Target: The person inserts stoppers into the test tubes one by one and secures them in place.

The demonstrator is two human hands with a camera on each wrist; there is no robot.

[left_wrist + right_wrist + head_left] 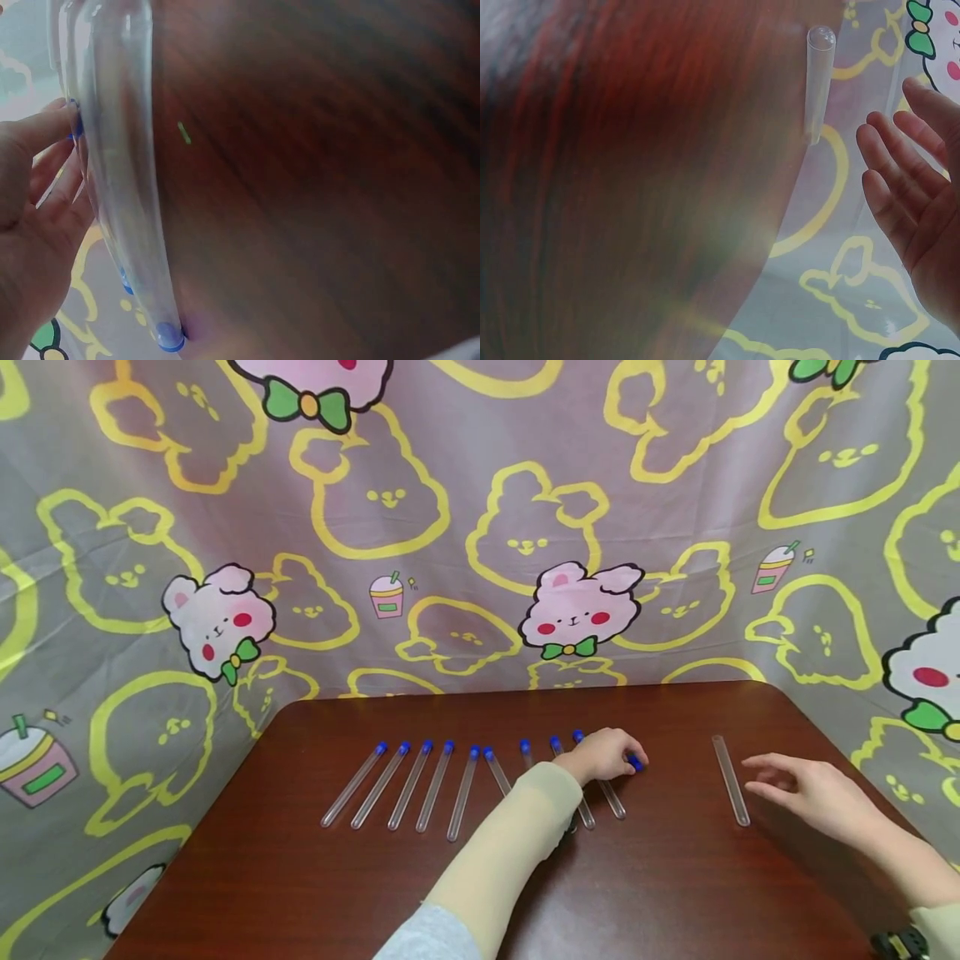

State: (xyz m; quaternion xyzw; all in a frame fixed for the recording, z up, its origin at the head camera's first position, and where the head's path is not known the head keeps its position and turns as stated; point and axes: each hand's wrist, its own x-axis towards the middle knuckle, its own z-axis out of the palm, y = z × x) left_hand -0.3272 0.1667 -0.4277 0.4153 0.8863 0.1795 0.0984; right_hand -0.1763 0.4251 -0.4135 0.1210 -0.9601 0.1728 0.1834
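Observation:
My left hand (pixel 600 753) reaches across to the right side of the row, its fingertips pinching a small blue cap (pixel 635 762). In the left wrist view the thumb lies against that blue cap (pixel 76 121), partly behind the nearer tubes. Beneath the left wrist lies a capped test tube (pixel 613 799), its middle covered by the hand. A clear test tube without a cap (pixel 731 781) lies on the right of the table. Just right of it, my right hand (pixel 806 789) hovers with fingers loosely extended, holding nothing; the right wrist view shows the tube (pixel 820 86) apart from the fingers.
Several clear test tubes with blue caps (pixel 408 785) lie in a row across the dark wooden table (pixel 262 860); the left forearm (pixel 510 827) hides parts of some. A patterned curtain (pixel 465 527) hangs behind the table's back edge.

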